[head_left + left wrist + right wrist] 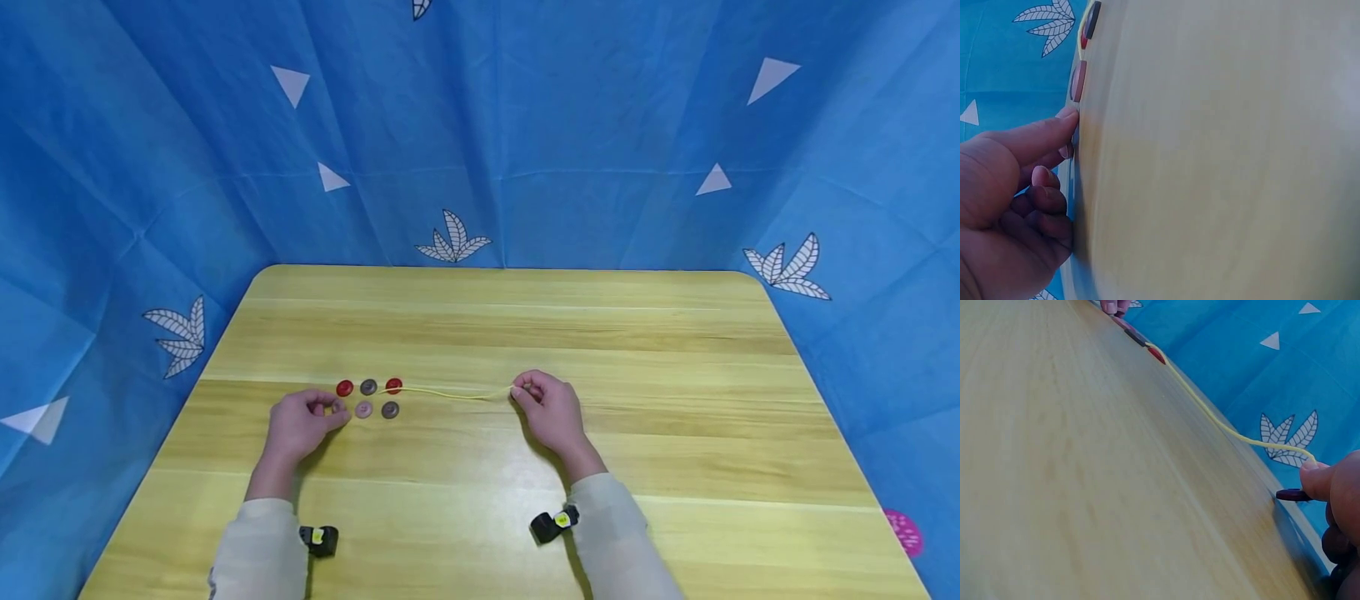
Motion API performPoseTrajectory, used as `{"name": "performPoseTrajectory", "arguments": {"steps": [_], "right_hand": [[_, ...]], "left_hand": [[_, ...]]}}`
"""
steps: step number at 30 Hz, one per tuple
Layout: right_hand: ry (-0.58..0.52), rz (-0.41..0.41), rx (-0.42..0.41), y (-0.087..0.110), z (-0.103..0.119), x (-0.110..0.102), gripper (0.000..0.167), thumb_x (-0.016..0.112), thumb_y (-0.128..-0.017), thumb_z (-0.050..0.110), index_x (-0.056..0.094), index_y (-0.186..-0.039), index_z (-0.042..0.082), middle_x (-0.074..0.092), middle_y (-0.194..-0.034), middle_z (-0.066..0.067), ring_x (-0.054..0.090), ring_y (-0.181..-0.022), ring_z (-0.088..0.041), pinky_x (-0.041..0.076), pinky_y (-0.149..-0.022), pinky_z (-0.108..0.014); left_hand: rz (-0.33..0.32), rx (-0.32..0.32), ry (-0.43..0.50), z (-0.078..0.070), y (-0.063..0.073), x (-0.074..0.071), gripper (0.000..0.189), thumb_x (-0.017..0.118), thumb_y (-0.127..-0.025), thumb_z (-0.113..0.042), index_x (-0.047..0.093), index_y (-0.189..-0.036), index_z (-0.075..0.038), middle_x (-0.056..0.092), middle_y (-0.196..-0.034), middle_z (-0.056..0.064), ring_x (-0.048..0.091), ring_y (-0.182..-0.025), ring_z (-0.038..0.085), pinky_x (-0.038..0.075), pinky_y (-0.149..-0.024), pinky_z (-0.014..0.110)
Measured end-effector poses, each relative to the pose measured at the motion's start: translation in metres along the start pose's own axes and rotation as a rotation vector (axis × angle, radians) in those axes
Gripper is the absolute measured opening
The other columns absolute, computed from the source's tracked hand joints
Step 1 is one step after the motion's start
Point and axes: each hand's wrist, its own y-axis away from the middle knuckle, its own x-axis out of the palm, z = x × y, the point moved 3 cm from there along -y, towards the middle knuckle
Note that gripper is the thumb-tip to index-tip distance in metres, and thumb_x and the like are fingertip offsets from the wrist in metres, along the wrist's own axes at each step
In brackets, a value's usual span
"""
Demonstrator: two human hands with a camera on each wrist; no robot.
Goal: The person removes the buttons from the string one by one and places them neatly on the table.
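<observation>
Several round buttons lie in two short rows on the wooden table. The back row has a red button, a grey button and another red button. In front are a pale pink button and a grey-brown button. At the left end, my left hand pinches a small pinkish button between thumb and index finger, mostly hidden by them. Farther right, my right hand pinches the end of a yellow cord. The cord runs left across the buttons.
The light wooden table has rounded back corners. A blue curtain with leaf and triangle prints hangs behind it and along both sides. Black wrist cameras sit at both sleeves, close above the table's front part.
</observation>
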Motion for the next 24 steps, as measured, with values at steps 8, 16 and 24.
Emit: {"name": "performPoseTrajectory", "arguments": {"steps": [8, 16, 24], "right_hand": [[0.007, 0.008, 0.011, -0.0006, 0.0009, -0.0001, 0.007, 0.071, -0.094, 0.018, 0.071, -0.09, 0.012, 0.037, -0.059, 0.004, 0.032, -0.053, -0.012, 0.036, -0.059, -0.033], [0.006, 0.005, 0.001, -0.0013, 0.0029, -0.0005, 0.004, 0.071, -0.094, 0.016, 0.072, -0.09, 0.013, 0.037, -0.06, 0.004, 0.034, -0.054, -0.012, 0.036, -0.06, -0.034], [-0.002, 0.005, 0.013, -0.0004, 0.0026, -0.0004, 0.005, 0.072, -0.093, 0.017, 0.071, -0.09, 0.013, 0.037, -0.06, 0.004, 0.034, -0.054, -0.013, 0.036, -0.06, -0.034]], "left_hand": [[-0.004, -0.063, 0.026, 0.0, 0.0013, 0.0004, 0.039, 0.086, -0.081, -0.021, 0.074, -0.111, 0.001, 0.064, -0.085, 0.007, 0.051, -0.078, 0.02, 0.04, -0.061, 0.028], [-0.016, -0.08, 0.028, 0.001, -0.0004, 0.0009, 0.04, 0.087, -0.08, -0.023, 0.075, -0.11, -0.001, 0.069, -0.096, 0.011, 0.053, -0.082, 0.023, 0.043, -0.065, 0.03], [-0.015, -0.09, 0.034, 0.0006, 0.0011, 0.0003, 0.041, 0.087, -0.081, -0.025, 0.075, -0.112, -0.001, 0.069, -0.099, 0.013, 0.053, -0.085, 0.025, 0.043, -0.069, 0.033]]}}
